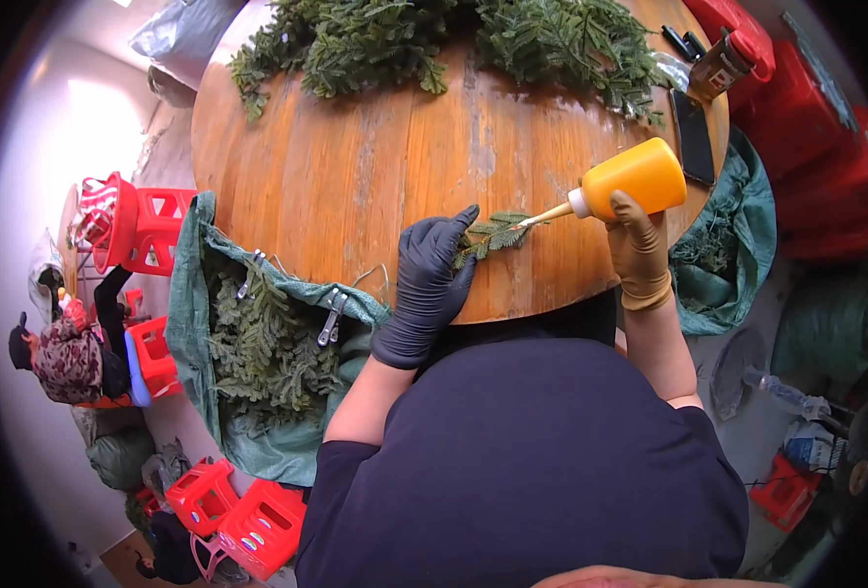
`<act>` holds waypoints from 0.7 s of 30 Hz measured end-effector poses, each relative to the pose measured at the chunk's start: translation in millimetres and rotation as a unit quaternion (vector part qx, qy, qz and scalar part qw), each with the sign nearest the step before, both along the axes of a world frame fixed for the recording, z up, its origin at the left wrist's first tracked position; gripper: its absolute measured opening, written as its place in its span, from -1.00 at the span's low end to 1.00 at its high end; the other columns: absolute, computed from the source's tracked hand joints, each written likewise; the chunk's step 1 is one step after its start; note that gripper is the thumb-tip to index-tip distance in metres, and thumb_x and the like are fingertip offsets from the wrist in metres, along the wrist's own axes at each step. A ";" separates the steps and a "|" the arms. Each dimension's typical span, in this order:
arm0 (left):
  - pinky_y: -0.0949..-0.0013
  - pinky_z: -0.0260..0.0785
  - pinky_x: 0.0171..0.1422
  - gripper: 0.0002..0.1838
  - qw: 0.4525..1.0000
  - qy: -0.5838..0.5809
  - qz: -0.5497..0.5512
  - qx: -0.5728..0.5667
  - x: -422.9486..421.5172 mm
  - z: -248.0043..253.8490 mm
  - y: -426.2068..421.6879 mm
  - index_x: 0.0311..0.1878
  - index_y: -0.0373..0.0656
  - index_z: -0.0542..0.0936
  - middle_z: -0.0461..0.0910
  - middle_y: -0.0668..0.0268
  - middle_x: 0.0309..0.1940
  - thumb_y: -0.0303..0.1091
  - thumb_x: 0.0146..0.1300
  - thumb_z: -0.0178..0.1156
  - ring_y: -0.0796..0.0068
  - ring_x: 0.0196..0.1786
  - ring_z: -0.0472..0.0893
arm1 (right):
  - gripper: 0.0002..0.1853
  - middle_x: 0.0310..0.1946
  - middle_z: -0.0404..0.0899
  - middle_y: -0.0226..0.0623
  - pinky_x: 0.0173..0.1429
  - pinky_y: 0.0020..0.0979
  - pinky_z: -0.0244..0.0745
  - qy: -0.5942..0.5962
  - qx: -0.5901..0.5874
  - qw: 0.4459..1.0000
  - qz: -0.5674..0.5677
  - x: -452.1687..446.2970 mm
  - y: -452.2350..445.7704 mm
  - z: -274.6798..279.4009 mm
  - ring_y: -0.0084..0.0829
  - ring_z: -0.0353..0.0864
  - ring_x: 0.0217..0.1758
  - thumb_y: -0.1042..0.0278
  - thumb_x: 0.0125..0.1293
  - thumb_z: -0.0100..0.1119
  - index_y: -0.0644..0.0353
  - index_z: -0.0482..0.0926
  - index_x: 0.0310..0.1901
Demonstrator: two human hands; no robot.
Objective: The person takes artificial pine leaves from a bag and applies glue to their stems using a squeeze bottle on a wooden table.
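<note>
In the head view my left hand (427, 284), in a black glove, pinches a small green fir sprig (496, 233) above the table's near edge. My right hand (640, 250), in a tan glove, grips a yellow squeeze bottle (638, 179) tilted toward the left. The bottle's long pale nozzle (549, 215) points at the sprig, its tip at or very close to the needles. A whitish spot shows there; whether it is glue or part of the tip I cannot tell.
Fir branches (375, 39) cover the far side of the round wooden table (336, 186). A phone (692, 137) and a brown jar (720, 69) stand at its right. A green sack (194, 323) of branches is clipped at left, another sack (747, 265) at right. Red stools (263, 529) and a seated person (72, 358) are left.
</note>
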State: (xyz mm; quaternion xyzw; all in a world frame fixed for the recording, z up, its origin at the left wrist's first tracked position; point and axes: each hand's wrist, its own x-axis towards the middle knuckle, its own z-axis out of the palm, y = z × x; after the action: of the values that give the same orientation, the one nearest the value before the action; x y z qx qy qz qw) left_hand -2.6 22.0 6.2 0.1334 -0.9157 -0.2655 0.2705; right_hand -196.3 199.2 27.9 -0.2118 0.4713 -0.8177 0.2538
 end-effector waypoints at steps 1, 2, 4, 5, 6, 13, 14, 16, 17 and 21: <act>0.22 0.33 0.14 -0.32 1.000 -0.001 0.001 0.001 0.2 -0.2 0.0 0.23 -0.09 0.51 0.56 0.24 -0.15 -0.65 -0.08 0.31 0.22 -0.06 0.51 | -0.57 -0.04 0.53 -0.30 0.23 -0.18 0.50 0.006 0.006 1.000 -0.002 -0.9 -0.4 -0.5 -0.30 0.59 0.07 0.45 0.25 0.25 0.16 0.39 0.14; 0.22 0.33 0.14 -0.32 1.000 -0.001 0.001 0.000 0.2 -0.4 -0.1 0.23 -0.09 0.51 0.56 0.24 -0.15 -0.65 -0.08 0.31 0.22 -0.06 0.51 | -0.57 -0.04 0.53 -0.29 0.24 -0.18 0.50 0.012 0.012 1.000 -0.003 -1.7 -0.9 -1.0 -0.30 0.59 0.07 0.45 0.25 0.25 0.16 0.38 0.14; 0.22 0.32 0.14 -0.32 1.000 -0.003 0.002 -0.001 0.0 -1.0 -0.2 0.23 -0.09 0.51 0.56 0.24 -0.15 -0.65 -0.08 0.31 0.22 -0.07 0.51 | -0.57 -0.03 0.53 -0.30 0.24 -0.19 0.50 0.017 0.020 1.000 0.001 -3.0 -1.1 -1.4 -0.30 0.59 0.07 0.46 0.25 0.25 0.16 0.38 0.14; 0.22 0.32 0.14 -0.32 1.000 -0.003 0.002 0.000 -0.1 -1.0 -0.2 0.23 -0.09 0.51 0.56 0.24 -0.15 -0.65 -0.08 0.31 0.22 -0.07 0.51 | -0.57 -0.03 0.53 -0.30 0.24 -0.19 0.50 0.022 0.028 0.999 0.004 -3.3 -0.8 -1.6 -0.31 0.59 0.07 0.46 0.25 0.25 0.16 0.38 0.14; 0.22 0.32 0.14 -0.32 1.000 -0.002 0.001 0.002 0.0 -0.9 -0.2 0.23 -0.09 0.51 0.56 0.24 -0.15 -0.65 -0.08 0.31 0.22 -0.07 0.51 | -0.57 -0.03 0.53 -0.30 0.24 -0.19 0.50 0.022 0.029 0.999 0.003 -2.1 -1.4 -1.1 -0.31 0.59 0.07 0.46 0.25 0.25 0.16 0.38 0.14; 0.22 0.31 0.15 -0.32 1.000 -0.012 0.000 -0.003 0.4 1.4 0.5 0.24 -0.09 0.50 0.55 0.24 -0.13 -0.63 -0.07 0.32 0.21 -0.05 0.50 | -0.63 -0.14 0.57 -0.33 0.14 -0.32 0.50 0.017 0.026 0.998 -0.060 -1.0 2.9 2.3 -0.40 0.61 -0.06 0.42 0.22 0.32 0.19 0.44 0.04; 0.22 0.31 0.15 -0.32 1.000 -0.012 0.000 -0.003 0.3 1.6 0.6 0.24 -0.09 0.50 0.55 0.24 -0.13 -0.63 -0.07 0.32 0.21 -0.05 0.50 | -0.63 -0.14 0.57 -0.33 0.14 -0.31 0.50 0.016 0.022 0.997 -0.066 -2.0 4.6 1.6 -0.41 0.61 -0.06 0.43 0.22 0.31 0.18 0.44 0.04; 0.22 0.31 0.16 -0.32 1.000 -0.017 0.002 -0.004 0.2 2.4 1.0 0.24 -0.09 0.50 0.56 0.25 -0.13 -0.63 -0.07 0.32 0.21 -0.05 0.50 | -0.63 -0.14 0.56 -0.33 0.14 -0.31 0.51 0.014 0.019 0.997 -0.071 -4.3 9.1 -0.5 -0.41 0.60 -0.06 0.44 0.21 0.31 0.18 0.44 0.04; 0.22 0.31 0.16 -0.32 1.000 -0.017 0.002 -0.005 0.3 2.4 1.1 0.24 -0.09 0.50 0.56 0.25 -0.13 -0.63 -0.07 0.32 0.21 -0.05 0.50 | -0.63 -0.14 0.56 -0.33 0.14 -0.30 0.51 0.013 0.016 0.997 -0.075 -5.4 11.4 -1.1 -0.41 0.60 -0.06 0.45 0.21 0.31 0.18 0.44 0.04; 0.23 0.30 0.17 -0.31 1.000 -0.016 0.000 -0.008 0.1 1.3 1.2 0.24 -0.09 0.50 0.56 0.25 -0.13 -0.63 -0.08 0.33 0.22 -0.04 0.50 | -0.62 -0.14 0.56 -0.33 0.14 -0.29 0.51 0.027 0.015 0.996 -0.082 -9.4 22.4 -2.4 -0.41 0.60 -0.06 0.46 0.21 0.31 0.18 0.44 0.04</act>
State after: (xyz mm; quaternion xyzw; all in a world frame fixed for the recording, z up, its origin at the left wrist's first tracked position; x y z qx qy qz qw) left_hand -2.5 23.2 7.5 0.1357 -0.9218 -0.2563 0.2572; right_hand -205.7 221.6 25.5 -0.1908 0.5059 -0.8227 0.1758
